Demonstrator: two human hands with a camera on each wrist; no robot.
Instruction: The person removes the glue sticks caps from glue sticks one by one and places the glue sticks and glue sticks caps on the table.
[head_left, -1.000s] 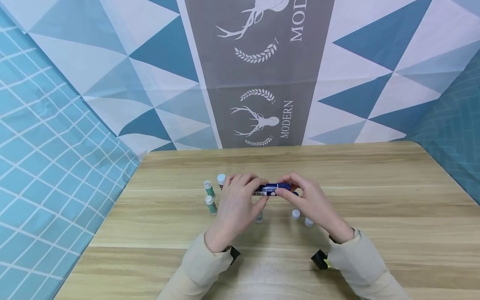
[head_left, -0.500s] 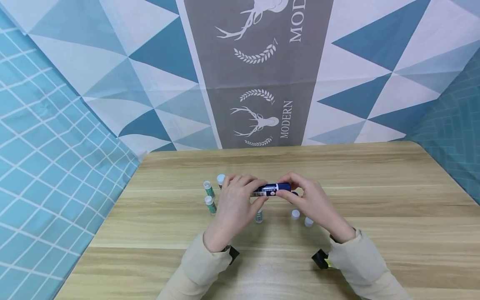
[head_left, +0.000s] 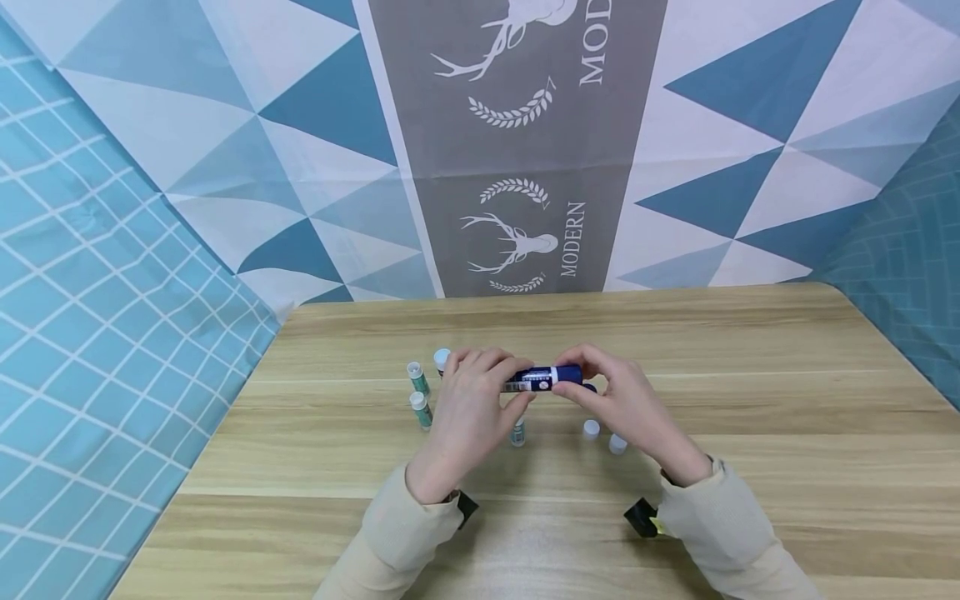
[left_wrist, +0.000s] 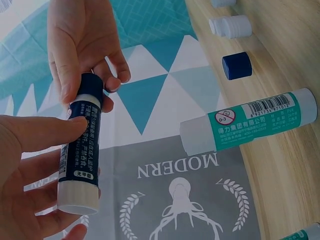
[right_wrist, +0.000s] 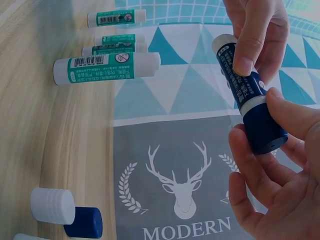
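Observation:
A dark blue glue stick (head_left: 534, 381) with a white base lies nearly level between the two hands, above the table. My left hand (head_left: 472, 408) grips its body between thumb and fingers. My right hand (head_left: 626, 404) pinches its blue cap (right_wrist: 264, 129) at the other end, where a white ring shows below the cap. Under the hands a green glue stick (left_wrist: 255, 122) stands upright on the table. Two more green glue sticks, one farther back (head_left: 418, 377) and one nearer (head_left: 422, 410), stand left of my left hand.
Two white caps, one (head_left: 592, 429) beside the other (head_left: 618, 444), sit on the wooden table (head_left: 750, 400) below my right hand. A loose blue cap (left_wrist: 237, 65) is near them. A white-topped stick (head_left: 442, 360) is partly hidden behind my left hand. Patterned cloth (head_left: 525, 150) hangs behind the table.
The glue stick has rolled slightly about its length, so its label shows differently. Both hands stay almost in place and keep their hold.

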